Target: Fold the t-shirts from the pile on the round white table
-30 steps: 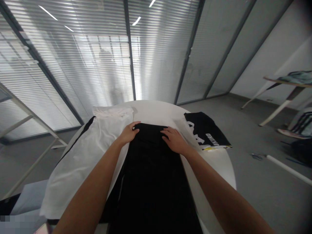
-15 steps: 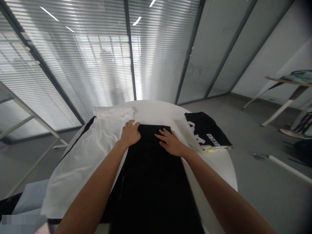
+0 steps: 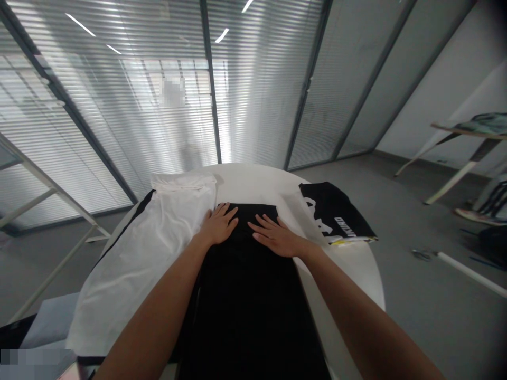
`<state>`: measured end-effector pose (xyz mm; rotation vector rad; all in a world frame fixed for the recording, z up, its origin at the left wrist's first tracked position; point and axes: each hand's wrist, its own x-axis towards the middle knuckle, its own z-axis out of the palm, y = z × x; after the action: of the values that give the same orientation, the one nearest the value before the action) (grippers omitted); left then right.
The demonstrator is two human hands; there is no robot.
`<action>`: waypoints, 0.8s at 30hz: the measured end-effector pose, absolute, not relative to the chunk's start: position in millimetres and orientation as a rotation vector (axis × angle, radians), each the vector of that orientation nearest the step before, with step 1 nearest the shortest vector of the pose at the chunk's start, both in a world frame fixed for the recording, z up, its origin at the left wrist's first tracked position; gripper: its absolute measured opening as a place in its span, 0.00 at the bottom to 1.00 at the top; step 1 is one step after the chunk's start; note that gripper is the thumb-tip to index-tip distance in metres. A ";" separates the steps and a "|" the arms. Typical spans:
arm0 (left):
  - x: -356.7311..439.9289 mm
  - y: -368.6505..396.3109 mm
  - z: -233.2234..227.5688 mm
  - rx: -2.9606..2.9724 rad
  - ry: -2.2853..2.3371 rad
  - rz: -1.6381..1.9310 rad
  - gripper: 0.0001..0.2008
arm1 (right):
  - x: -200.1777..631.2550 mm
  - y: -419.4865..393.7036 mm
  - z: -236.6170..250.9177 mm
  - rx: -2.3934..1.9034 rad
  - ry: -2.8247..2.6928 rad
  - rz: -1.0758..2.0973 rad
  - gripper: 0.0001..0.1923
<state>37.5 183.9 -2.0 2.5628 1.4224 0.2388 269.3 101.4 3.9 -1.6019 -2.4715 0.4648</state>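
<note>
You're prob. smoothing the blk cloth [image 3: 253, 306]; next move likely calls for light, even pressure. L hand [image 3: 217, 227] & R hand [image 3: 275, 236] lie flat near its far end, fingers spread, pinching nothing. It's long, matte, on a curved-edge white table [image 3: 249, 182] btwn rumpled white garment [image 3: 138, 264] & folded printed fabric [image 3: 338, 208].

Muted daylight filters through the venetian blinds [image 3: 170, 142], strongest between 10 and 12 o'clock, where it glares almost white; thin lamp reflections [image 3: 222, 36] streak across that stretch. Against the light, the black garment [image 3: 253, 306] at 6 o'clock sinks into shade, its folds scarcely legible, and the forearms [image 3: 364, 311] darken toward 5 and 7. Wide-angle distortion slants the partition frame bars [image 3: 299, 121]. Scissors [image 3: 420, 255] between 3 and 4 look soft; vignetting blackens the 2 o'clock corner, and pixelation masks a patch at 8.
</note>
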 end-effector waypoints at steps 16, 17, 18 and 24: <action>37.7 191.0 -1.0 2.416 1.458 0.573 0.23 | 261.5 106.4 19.7 -1.538 -2.188 0.197 0.24; 37.6 192.0 -1.0 2.402 1.474 0.620 0.22 | 261.8 106.9 18.4 -1.541 -2.199 0.183 0.23; 37.5 192.9 -1.1 2.392 1.498 0.657 0.22 | 262.0 107.5 17.1 -1.542 -2.211 0.173 0.22; 37.3 194.6 -3.4 2.378 1.681 0.555 0.24 | 262.4 108.8 14.6 -1.593 -2.215 0.206 0.22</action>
<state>37.3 194.6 -3.4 2.3782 1.6809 0.5548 262.4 108.8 14.6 -1.5929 -2.2149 0.2057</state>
